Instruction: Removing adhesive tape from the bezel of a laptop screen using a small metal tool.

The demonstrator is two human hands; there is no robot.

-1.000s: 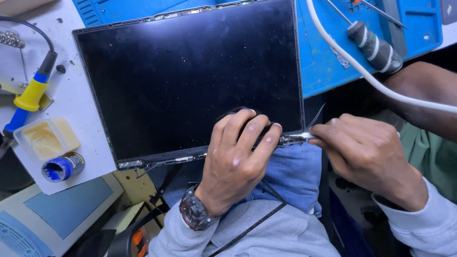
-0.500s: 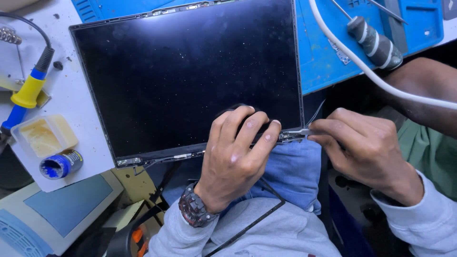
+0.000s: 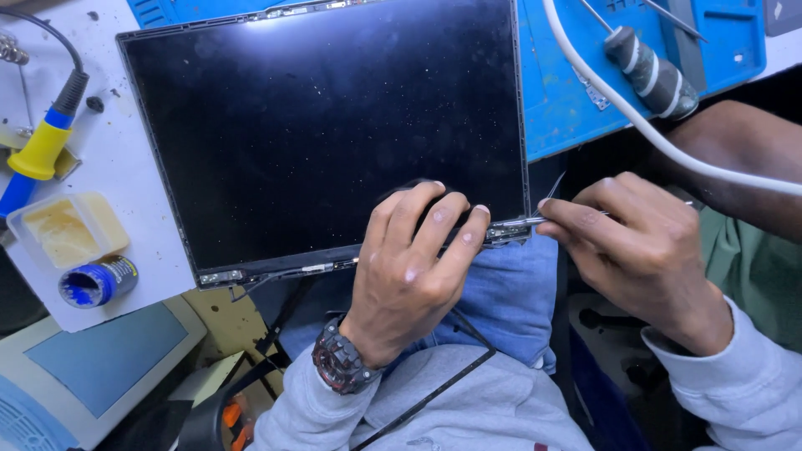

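Note:
A large black screen panel [image 3: 317, 142] lies flat, its near edge hanging over my lap. My left hand [image 3: 413, 263], with a dark wristwatch [image 3: 342, 363] on the wrist, presses its fingers down on the panel's lower right edge. My right hand [image 3: 643, 250] pinches a thin metal tool [image 3: 518, 223]. The tool's tip touches the metal bracket at the panel's lower right corner, right beside my left fingertips.
A blue work mat [image 3: 568, 92] under the panel carries a striped screwdriver [image 3: 652, 75], crossed by a white cable [image 3: 618, 108]. At left lie a yellow-and-blue soldering iron [image 3: 42, 146], a paste tub [image 3: 63, 230] and a small blue jar [image 3: 96, 280]. Another person's forearm [image 3: 735, 159] rests at right.
Almost nothing differs. Both hands stay at the panel's lower right corner, with the tool tip nudged slightly closer against the bracket.

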